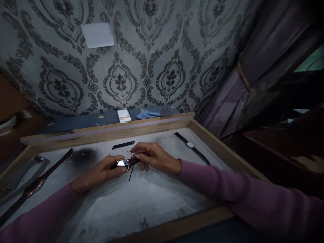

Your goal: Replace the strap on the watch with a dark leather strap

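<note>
My left hand [106, 170] is closed around the case of a wristwatch [123, 163], whose round face or back shines brightly. A dark strap reaches from the case toward my right hand [154, 156]. Between that hand's thumb and forefinger is a thin, pointed metal tool [132, 153], held by the strap close to the case; its exact kind is unclear. Just below the strap lies a thin dark stick [131, 173]. Beyond my hands is a dark blade-like strip [123, 145] with a slanted end.
A wooden-rimmed tray [207, 143] surrounds the work. To the right lies a black-strapped watch [190, 145]; at left, a brown-strapped watch [35, 187] beside a grey curved frame [40, 168]. Behind the rim are a blue cloth [148, 114] and a small white packet [124, 115].
</note>
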Tool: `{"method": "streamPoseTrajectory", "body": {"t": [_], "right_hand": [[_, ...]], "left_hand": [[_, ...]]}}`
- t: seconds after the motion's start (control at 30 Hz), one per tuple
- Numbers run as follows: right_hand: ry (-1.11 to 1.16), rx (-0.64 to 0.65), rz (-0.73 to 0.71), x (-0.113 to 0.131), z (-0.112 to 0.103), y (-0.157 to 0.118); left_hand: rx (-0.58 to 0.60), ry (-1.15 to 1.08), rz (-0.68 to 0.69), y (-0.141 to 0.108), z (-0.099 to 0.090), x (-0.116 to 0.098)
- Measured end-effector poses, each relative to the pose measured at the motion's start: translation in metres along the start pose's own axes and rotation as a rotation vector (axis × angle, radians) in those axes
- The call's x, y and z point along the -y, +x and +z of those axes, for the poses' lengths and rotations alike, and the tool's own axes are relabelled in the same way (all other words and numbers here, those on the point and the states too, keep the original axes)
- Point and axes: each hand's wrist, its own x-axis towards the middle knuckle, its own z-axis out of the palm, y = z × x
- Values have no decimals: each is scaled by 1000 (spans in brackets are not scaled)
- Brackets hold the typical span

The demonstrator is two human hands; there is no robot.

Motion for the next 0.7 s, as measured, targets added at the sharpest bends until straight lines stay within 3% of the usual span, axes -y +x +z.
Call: {"method": "streamPoseTrajectory", "body": {"t": [0.4, 0.7], "right_hand": [[-49, 15, -26, 3, -1, -4], [-239, 43, -22, 7, -1, -8]], "left_hand": [[11, -5, 21, 1, 2, -6], [17, -5, 17, 2, 0, -1]]}}
